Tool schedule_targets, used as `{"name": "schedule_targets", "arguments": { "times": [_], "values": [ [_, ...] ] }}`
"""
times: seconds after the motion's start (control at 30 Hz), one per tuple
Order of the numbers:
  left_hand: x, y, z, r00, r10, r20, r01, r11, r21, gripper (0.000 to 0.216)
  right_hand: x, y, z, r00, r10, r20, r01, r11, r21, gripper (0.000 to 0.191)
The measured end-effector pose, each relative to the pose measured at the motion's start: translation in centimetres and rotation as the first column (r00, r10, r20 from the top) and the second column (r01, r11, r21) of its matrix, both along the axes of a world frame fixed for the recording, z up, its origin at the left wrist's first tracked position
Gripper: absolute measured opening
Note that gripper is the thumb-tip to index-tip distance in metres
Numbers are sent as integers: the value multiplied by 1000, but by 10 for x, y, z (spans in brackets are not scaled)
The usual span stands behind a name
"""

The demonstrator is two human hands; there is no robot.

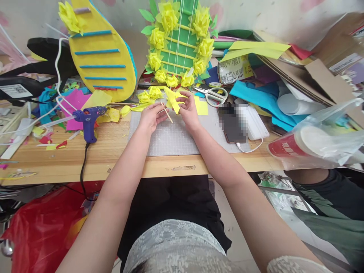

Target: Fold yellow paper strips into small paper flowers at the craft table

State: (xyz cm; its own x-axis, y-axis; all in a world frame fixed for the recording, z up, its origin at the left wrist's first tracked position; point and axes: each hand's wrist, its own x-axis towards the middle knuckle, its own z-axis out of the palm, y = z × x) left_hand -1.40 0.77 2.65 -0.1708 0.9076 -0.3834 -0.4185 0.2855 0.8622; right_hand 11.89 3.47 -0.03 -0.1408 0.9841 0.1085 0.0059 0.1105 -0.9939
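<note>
Between the fingers of my left hand [152, 115] is a thin wooden stick [167, 113], tilted down toward the right. My right hand [188, 110] pinches a folded piece of yellow paper [172, 100] just beside the stick. Both hands are over a grey cutting mat [167, 140]. Finished-looking yellow paper flowers [155, 93] lie just behind my left hand. A flat yellow paper square [201, 106] rests on the mat right of my right hand, partly hidden by it. Scissors [213, 94] lie beyond that square.
At the back stand a green flower-edged string instrument model [178, 45] and a yellow panel with blue bars [102, 57]. A purple glue gun [89, 121] is at left. Rightward are a phone [233, 127], a white power bank [257, 123] and a bagged red cup [295, 144].
</note>
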Motion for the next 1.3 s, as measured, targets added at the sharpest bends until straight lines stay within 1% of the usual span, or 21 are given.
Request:
{"name": "schedule_targets", "arguments": {
  "times": [0.17, 0.3, 0.5, 0.63, 0.8, 0.93, 1.03, 1.2, 1.3],
  "values": [
    [5, 0, -1, 999, 40, -34, -40, 999, 14, 11, -2, -5, 3, 999, 50, -11, -50, 998, -28, 61],
    [7, 1, -2, 993, 53, -101, -53, 999, 6, 11, -2, -6, 5, 999, 40, -2, -40, 999, -35, 62],
    [7, 0, -2, 990, 54, -132, -52, 999, 14, 8, 0, -4, 4, 1000, 21, -7, -21, 1000, -11, 60],
    [9, -1, -3, 981, 74, -180, -66, 997, 49, 9, 1, -5, 4, 998, 46, -38, -46, 999, -8, 58],
    [9, 0, -7, 967, 140, -212, -120, 987, 103, 11, 0, -9, 5, 995, 90, -48, -90, 996, 2, 58],
    [8, 2, -9, 975, 153, -163, -135, 984, 116, 12, 1, -8, 5, 998, 55, -41, -56, 998, -3, 55],
    [6, 3, -10, 980, 169, -101, -157, 981, 117, 13, 2, -4, -1, 999, 40, -21, -41, 999, -27, 51],
    [3, 5, -15, 975, 220, -12, -216, 966, 144, 13, 0, 2, -14, 991, 137, -3, -137, 988, -79, 51],
    [5, 5, -17, 974, 227, 6, -225, 963, 151, 15, -5, 2, -16, 988, 157, 1, -156, 982, -106, 46]
  ]
}}
